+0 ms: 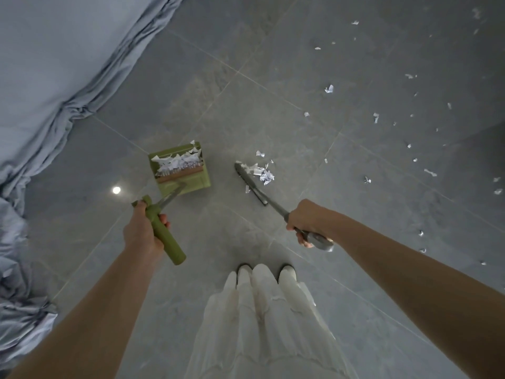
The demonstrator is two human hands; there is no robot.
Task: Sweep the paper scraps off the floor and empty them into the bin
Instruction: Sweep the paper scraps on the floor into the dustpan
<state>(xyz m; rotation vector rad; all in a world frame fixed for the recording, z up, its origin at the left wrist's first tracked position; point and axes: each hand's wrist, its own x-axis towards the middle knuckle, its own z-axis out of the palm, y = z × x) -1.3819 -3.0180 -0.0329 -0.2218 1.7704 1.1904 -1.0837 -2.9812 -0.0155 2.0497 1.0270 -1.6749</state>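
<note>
1. Grey tiled floor [273, 77] under me; rumpled grey-blue bedding [41, 77] runs along the left edge.
2. My left hand [143, 232] is wrapped tight round the green handle [164, 236] of the dustpan [191, 181], which sits on the floor just ahead, left of centre.
3. Dustpan holds a heap of white paper scraps [177, 162] against its far wall.
4. My right hand [304, 221] is clenched round the grey broom [262, 192] handle; the broom head lies on the floor right of the dustpan, apart from it.
5. Small swept pile [263, 173] touches the broom head on its far right side.
6. Loose scraps [377, 117] lie scattered over the far right tiles.
7. White trousers [262, 324] and shoe tips show near me.
</note>
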